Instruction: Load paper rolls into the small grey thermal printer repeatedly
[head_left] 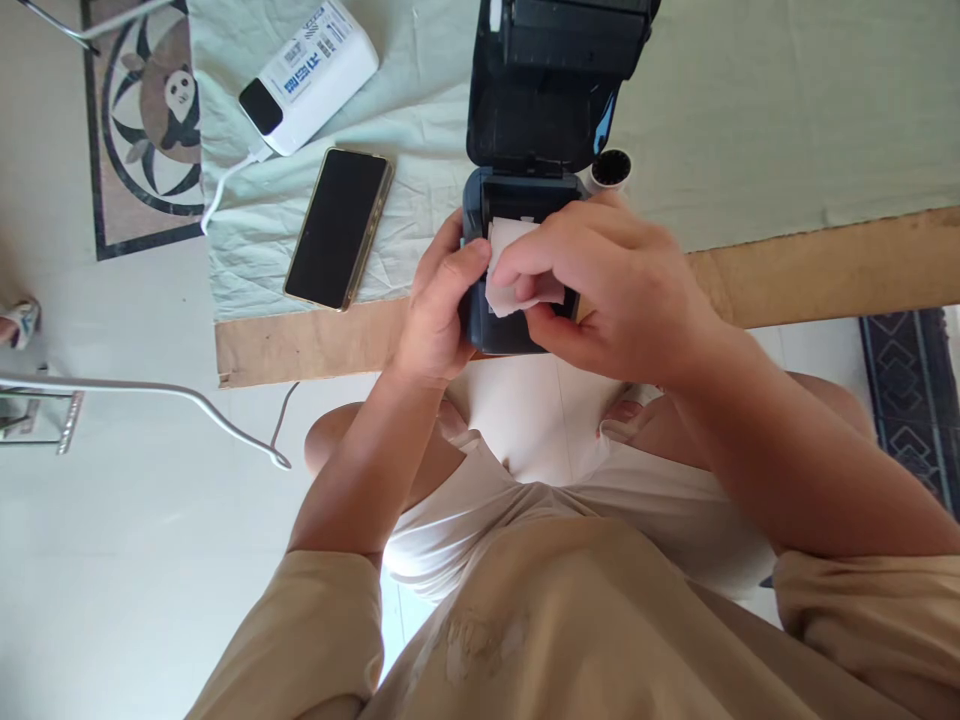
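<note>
A dark label printer point(480, 335) sits at the table's front edge, its black lid point(536, 120) swung open away from me. White paper point(504, 296) lies in its opened compartment, partly covered by fingers. My left hand point(442, 295) is wrapped round the printer's left side, thumb over the rim. Above the compartment, my right hand point(600, 280) is closed with curled fingertips on the paper. Whether the paper is a full roll is hidden by that hand. Just behind the right hand stands a small white cylinder with a dark top point(611, 168).
Left of the printer, a black-screened phone point(339, 228) lies on the pale green cloth point(787, 120). Behind it is a white power bank point(319, 75) with a white cable point(217, 200). A brown board edge point(825, 265) runs along the front. A thin white bar point(150, 387) extends at left.
</note>
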A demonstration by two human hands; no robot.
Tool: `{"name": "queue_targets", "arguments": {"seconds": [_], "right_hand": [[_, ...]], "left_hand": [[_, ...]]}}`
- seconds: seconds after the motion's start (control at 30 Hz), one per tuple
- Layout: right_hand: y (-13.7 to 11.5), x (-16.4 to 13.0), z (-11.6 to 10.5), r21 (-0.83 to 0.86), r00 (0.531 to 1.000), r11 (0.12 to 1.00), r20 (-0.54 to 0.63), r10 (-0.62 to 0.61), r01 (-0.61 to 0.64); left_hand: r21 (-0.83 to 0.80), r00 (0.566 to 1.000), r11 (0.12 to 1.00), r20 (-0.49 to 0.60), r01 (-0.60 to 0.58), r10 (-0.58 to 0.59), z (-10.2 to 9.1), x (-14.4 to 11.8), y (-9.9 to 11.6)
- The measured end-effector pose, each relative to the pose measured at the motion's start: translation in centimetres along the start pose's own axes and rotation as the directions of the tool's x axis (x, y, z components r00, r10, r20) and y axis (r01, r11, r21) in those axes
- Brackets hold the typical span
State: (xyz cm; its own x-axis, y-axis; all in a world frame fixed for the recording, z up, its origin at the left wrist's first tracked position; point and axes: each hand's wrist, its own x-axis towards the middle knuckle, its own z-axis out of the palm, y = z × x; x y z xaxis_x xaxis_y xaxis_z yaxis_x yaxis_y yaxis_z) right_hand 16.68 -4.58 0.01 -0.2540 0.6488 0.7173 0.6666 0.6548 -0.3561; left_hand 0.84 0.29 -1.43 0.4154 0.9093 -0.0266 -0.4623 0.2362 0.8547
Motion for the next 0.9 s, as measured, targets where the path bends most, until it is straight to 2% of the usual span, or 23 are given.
{"name": "queue_targets", "arguments": {"seconds": [0.1, 0.2, 0.37, 0.5, 0.6, 0.67, 0.73, 0.8, 0.83, 0.9], "right_hand": [[0.0, 0.0, -0.1, 0.005, 0.998, 1.0, 0.061, 0.01, -0.01], [-0.1, -0.1, -0.2, -0.007, 0.996, 1.0, 0.088, 0.029, -0.029], [-0.4, -0.3, 0.2, 0.029, 0.998, 0.998, 0.026, -0.063, 0.062], [-0.4, -0.2, -0.2, 0.127, 0.997, 0.99, 0.044, -0.062, 0.056], [-0.1, 0.1, -1.2, 0.18, 0.996, 0.981, -0.058, -0.062, 0.071], [0.4, 0.2, -1.9, 0.104, 0.982, 0.995, -0.188, 0.032, -0.012], [0.9, 0.3, -2.3, 0.026, 0.936, 0.976, -0.279, 0.216, -0.218], [1.4, 0.3, -2.5, 0.044, 0.875, 0.921, -0.3, 0.381, -0.386], [1.6, 0.3, -2.5, 0.075, 0.859, 0.905, -0.289, 0.422, -0.419], [1.9, 0.4, -2.4, 0.139, 0.861, 0.901, -0.264, 0.434, -0.412]], "left_hand": [[0.078, 1.0, 0.997, 0.013, 0.002, -0.003, -0.2, -0.1, 0.0], [0.103, 0.997, 0.993, 0.066, -0.049, 0.042, -0.6, -0.1, -0.2], [0.096, 0.993, 0.993, 0.1, -0.066, 0.057, -1.4, 0.2, -0.7], [0.114, 0.993, 0.992, 0.11, -0.055, 0.043, -1.6, 0.2, -0.7], [0.153, 0.996, 0.987, 0.079, -0.047, 0.035, -1.3, 0.0, -0.5], [0.183, 0.998, 0.982, 0.063, -0.037, 0.026, -1.2, -0.1, -0.4], [0.218, 0.998, 0.976, 0.056, -0.017, 0.005, -1.1, -0.1, -0.3], [0.242, 0.998, 0.97, 0.063, -0.006, -0.009, -1.2, -0.1, -0.2], [0.25, 0.997, 0.968, 0.073, -0.007, -0.012, -1.3, 0.0, -0.2], [0.263, 0.995, 0.965, 0.095, -0.014, -0.011, -1.5, 0.1, -0.2]]}}
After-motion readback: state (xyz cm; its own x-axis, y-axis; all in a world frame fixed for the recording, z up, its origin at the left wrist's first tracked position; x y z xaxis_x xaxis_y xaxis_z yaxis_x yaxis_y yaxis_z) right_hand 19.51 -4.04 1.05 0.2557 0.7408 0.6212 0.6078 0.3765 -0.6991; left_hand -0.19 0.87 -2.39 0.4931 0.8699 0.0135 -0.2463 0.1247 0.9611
